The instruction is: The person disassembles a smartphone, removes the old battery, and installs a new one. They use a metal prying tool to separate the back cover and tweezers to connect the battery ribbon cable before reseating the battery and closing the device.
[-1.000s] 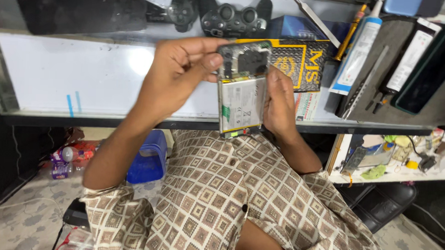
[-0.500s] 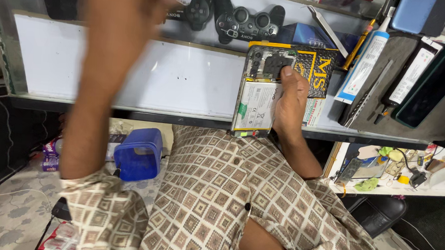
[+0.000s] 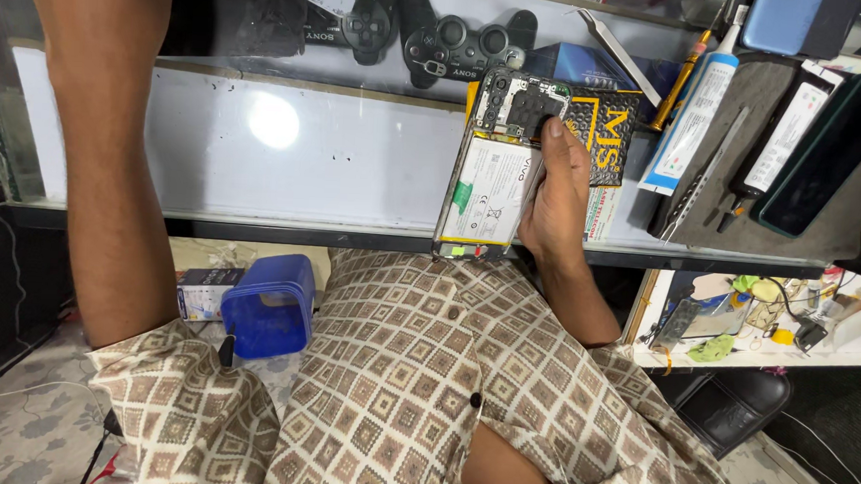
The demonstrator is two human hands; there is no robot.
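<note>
My right hand grips an opened phone with its back cover off, showing a white battery and a dark circuit board at the top. The thumb presses on the board. The phone stands tilted over the front edge of a glass counter. My left forearm reaches up at the far left, and the hand itself is past the top of the frame.
Two black game controllers lie at the back of the counter. To the right are a yellow-and-black box, a white glue tube, tweezers and a dark phone on a grey mat. A blue container sits below.
My left hand has let go of the phone and lifted up out of view at the left. The right hand keeps the phone, now lower over the counter's edge.
</note>
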